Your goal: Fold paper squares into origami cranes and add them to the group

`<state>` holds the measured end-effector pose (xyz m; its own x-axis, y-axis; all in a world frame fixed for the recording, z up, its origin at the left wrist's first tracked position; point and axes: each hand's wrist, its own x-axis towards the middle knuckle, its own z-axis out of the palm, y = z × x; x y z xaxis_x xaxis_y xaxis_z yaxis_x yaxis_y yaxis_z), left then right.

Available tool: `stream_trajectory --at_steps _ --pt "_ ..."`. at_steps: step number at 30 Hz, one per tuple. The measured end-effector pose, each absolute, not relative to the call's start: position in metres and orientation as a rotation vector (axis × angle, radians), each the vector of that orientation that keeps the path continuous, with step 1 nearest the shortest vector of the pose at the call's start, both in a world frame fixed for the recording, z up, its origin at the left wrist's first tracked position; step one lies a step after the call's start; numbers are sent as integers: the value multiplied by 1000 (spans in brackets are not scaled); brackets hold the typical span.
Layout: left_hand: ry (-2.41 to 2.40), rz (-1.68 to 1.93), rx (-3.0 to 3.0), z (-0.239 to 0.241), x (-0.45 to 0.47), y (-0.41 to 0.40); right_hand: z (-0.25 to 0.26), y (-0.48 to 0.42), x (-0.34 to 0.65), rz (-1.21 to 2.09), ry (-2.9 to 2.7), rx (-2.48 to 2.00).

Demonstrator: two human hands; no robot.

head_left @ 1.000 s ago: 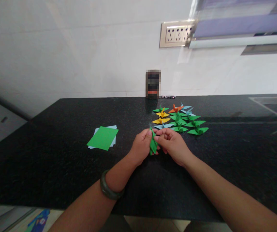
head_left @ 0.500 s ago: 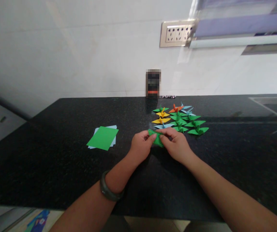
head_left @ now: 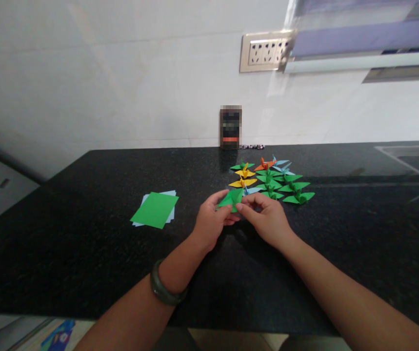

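Observation:
A partly folded piece of green origami paper is held between both hands, just above the dark countertop. My left hand is closed on its left side, thumb on top and fingers beneath. My right hand pinches the lower right part between thumb and forefinger. Right behind the hands stand several folded paper cranes in rows: green ones, yellow ones, an orange one and light blue ones. The nearest light blue crane is partly hidden by the paper and my right hand.
To the left lies a small stack of square paper, green on top with light blue sheets under it. A blurred dark upright object leans at the wall, a beaded strap beside it. A socket panel is on the wall.
The green paper has been turned and its flaps spread, so more of its face shows. My left fingers have moved beneath it, and the right hand has shifted its pinch slightly.

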<state>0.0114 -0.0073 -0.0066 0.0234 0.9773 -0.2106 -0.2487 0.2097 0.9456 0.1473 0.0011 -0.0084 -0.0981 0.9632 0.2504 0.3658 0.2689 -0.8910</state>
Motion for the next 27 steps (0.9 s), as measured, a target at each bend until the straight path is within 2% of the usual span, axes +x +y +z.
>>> stream_trajectory --at_steps 5,14,22,27 --pt "1074 1080 821 -7 10 -7 -10 4 150 792 -1661 -1251" --pt "1085 1122 1045 -13 13 -8 -7 2 145 1328 -1329 -1186" --pt "1057 1153 1142 -12 13 -8 -13 3 144 1557 -1001 -1049" --pt "1057 1176 1181 -12 13 -9 -14 3 143 1586 -942 -1028"
